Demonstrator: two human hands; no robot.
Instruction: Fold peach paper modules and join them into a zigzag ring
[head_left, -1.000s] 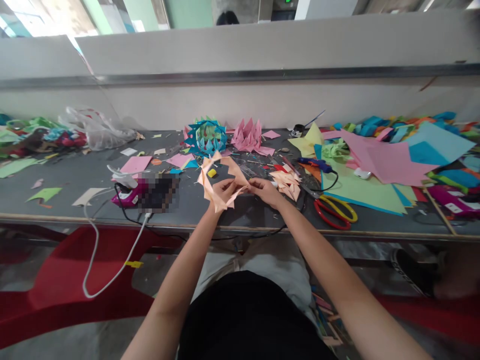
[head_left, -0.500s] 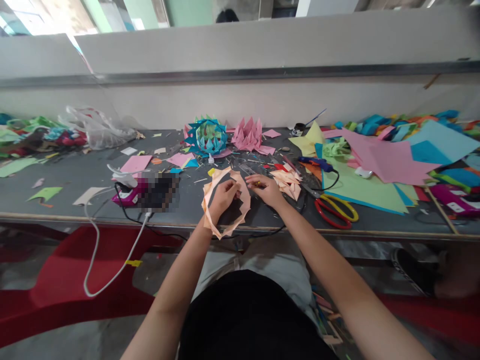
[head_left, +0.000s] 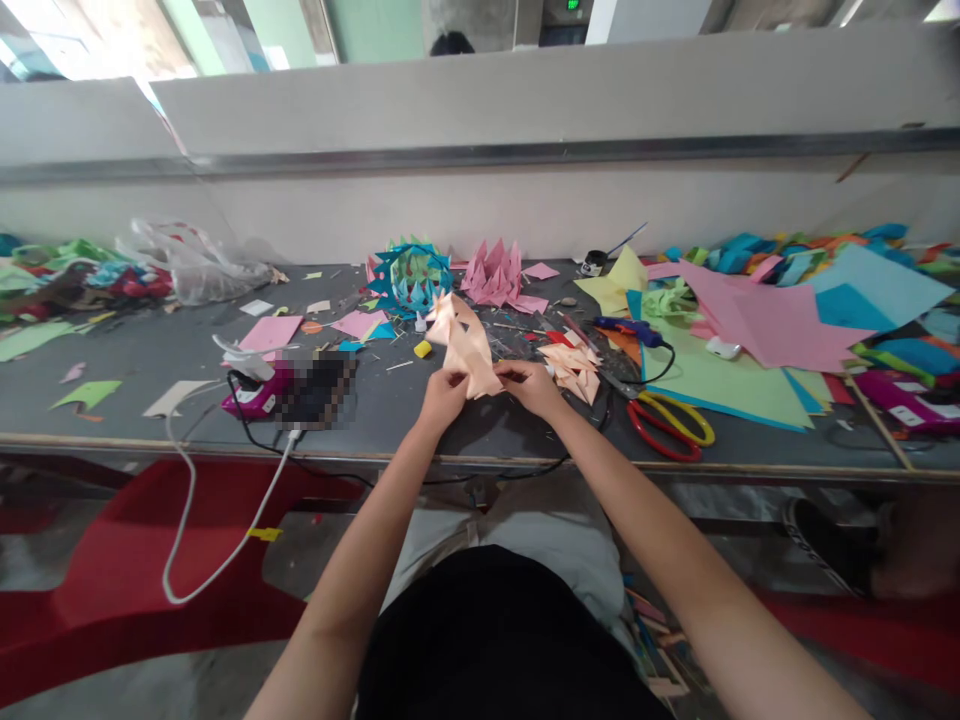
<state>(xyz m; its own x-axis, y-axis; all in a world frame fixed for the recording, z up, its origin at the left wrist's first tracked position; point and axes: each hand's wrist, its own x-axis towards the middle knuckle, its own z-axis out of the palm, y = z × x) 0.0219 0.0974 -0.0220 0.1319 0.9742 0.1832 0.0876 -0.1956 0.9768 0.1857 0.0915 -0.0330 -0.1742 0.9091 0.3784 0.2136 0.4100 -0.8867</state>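
Above the table's front edge I hold a peach folded-paper ring [head_left: 469,355], turned so that its band slants away from me. My left hand [head_left: 444,398] is closed on its near left side. My right hand [head_left: 531,388] pinches its near right corner, with the fingertips partly hidden. Just right of that hand lies a pile of loose peach folded-paper pieces [head_left: 574,368]. Farther back stand a blue and green folded-paper ring model [head_left: 414,278] and a pink spiky one [head_left: 495,275]. A small yellow piece [head_left: 422,349] lies to the left of the ring.
Scissors [head_left: 667,425] with red and yellow handles and a blue glue gun [head_left: 630,328] lie to the right, beside stacked coloured paper [head_left: 727,380]. On the left are a purple power strip [head_left: 259,395], a blurred dark object and white cable [head_left: 184,500]. A low wall [head_left: 480,110] closes the back.
The peach ring has come off my left wrist and tipped from facing me to edge-on, pointing away. My right hand, apart from it before, now grips its near edge.
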